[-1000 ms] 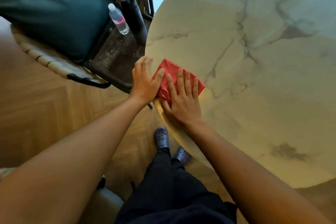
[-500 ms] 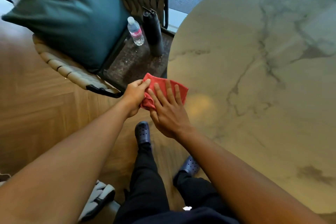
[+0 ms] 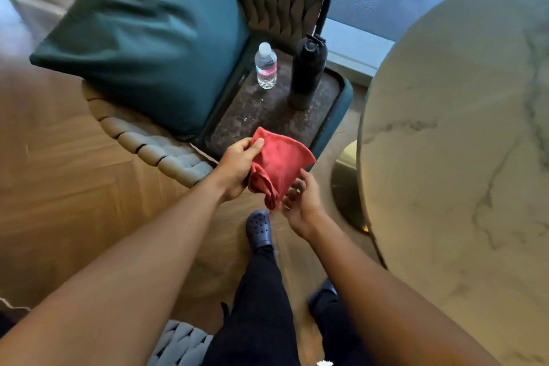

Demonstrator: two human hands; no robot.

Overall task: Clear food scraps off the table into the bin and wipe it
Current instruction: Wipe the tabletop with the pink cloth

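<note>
Moved: cloth (image 3: 277, 162) now off the table (image 3: 463, 142), held in the air over the floor; both hands came away w/ it.
L hand (image 3: 236, 168): at cloth's 9 o'clock, thumb and fingers pinching its top edge.
R hand (image 3: 300, 202): at cloth's 5 o'clock, fingers loosely spread under the hanging corner, touching it, no firm hold.
Scraps/bin: neither visible.
Risk: cloth hangs bunched from one pinch; any crumbs inside could spill onto the floor, or onto the tray (image 3: 267, 116) at 12 o'clock w/ the bottles.

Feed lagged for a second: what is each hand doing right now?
Left hand: closed on the red cloth, thumb pinching its top corner, off the table.
Right hand: fingers loosely curled under the cloth's hanging end; a firm grip cannot be told.
</note>
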